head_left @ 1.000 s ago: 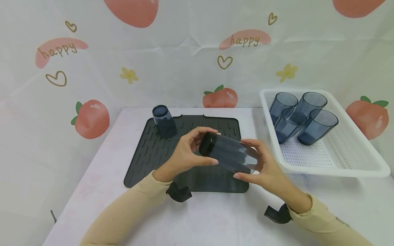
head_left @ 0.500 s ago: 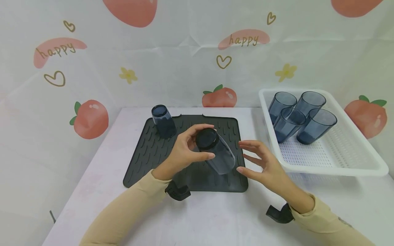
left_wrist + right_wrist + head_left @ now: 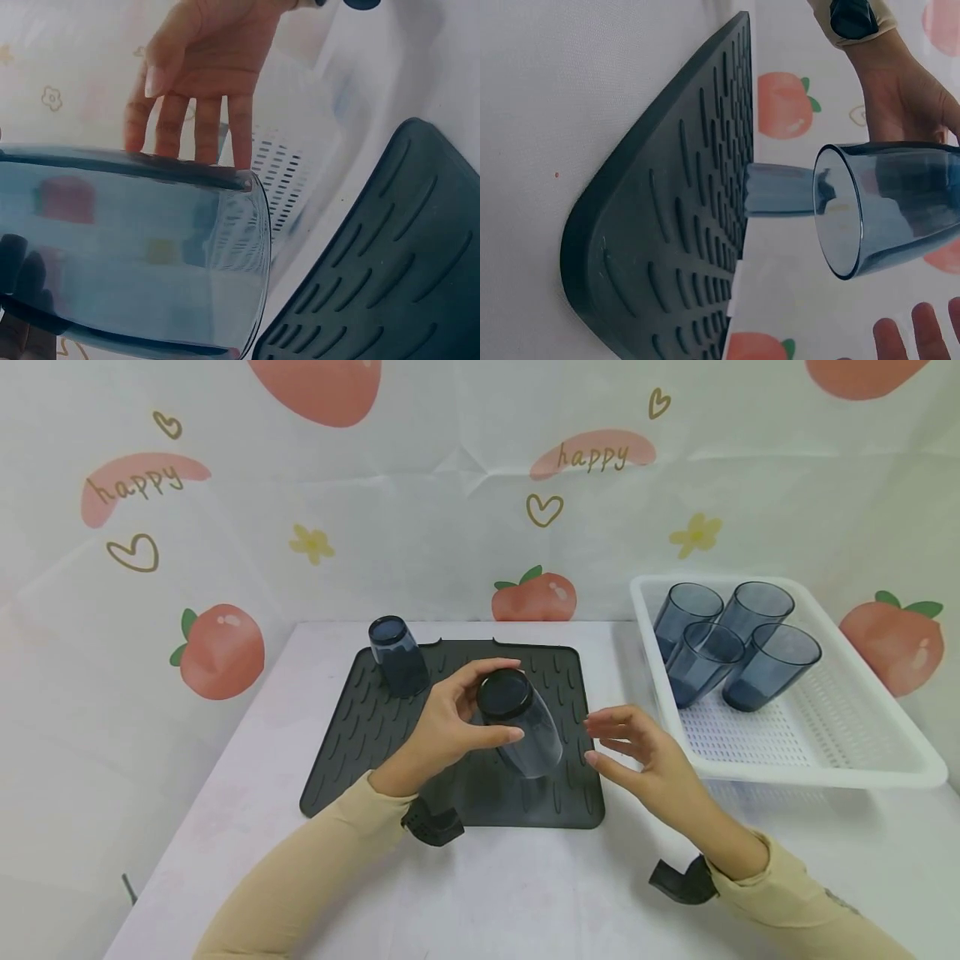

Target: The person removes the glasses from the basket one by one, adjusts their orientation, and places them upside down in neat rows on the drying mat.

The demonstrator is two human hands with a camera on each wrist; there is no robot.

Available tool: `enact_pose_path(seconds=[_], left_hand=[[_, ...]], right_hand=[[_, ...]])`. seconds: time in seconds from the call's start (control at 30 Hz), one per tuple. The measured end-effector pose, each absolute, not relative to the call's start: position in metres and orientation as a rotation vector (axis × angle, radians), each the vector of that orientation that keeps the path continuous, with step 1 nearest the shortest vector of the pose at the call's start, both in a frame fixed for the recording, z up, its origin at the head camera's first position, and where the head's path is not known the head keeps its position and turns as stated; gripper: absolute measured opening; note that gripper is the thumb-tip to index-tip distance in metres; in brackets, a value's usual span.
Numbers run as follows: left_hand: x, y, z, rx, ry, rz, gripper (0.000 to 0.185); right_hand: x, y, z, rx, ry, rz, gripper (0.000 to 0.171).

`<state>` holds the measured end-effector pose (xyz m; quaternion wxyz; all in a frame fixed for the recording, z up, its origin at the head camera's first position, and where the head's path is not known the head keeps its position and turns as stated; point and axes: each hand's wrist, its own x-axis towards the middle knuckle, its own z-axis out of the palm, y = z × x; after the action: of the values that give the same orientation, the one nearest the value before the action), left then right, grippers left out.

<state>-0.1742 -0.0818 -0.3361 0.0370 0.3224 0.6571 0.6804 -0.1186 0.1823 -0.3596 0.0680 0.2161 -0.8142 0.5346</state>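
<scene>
The left hand (image 3: 442, 735) has its fingers (image 3: 501, 737) wrapped around the base end of a blue glass (image 3: 521, 727), holding it mouth-down and tilted just above the dark mat (image 3: 375, 735), not yet set down. The right hand (image 3: 637, 756) hovers beside the glass with fingers spread and released, touching nothing. One glass (image 3: 397, 656) already stands upside down at the mat's far left corner, while four glasses (image 3: 731, 647) wait upright in the white tray (image 3: 825, 760) right of the mat, so most of the work remains.
</scene>
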Motion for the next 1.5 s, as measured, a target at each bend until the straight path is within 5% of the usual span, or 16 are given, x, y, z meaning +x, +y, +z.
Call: enact_pose_path(seconds=[0.63, 1.5], left_hand=[[-0.189, -0.092, -0.33, 0.86, 2.159, 2.146, 0.069], [-0.231, -0.096, -0.321, 0.703, 2.317, 2.217, 0.066]], right_hand=[[-0.12, 0.185, -0.367, 0.673, -2.693, 1.554, 0.017], [-0.117, 0.179, -0.374, 0.827, -2.975, 1.459, 0.024]])
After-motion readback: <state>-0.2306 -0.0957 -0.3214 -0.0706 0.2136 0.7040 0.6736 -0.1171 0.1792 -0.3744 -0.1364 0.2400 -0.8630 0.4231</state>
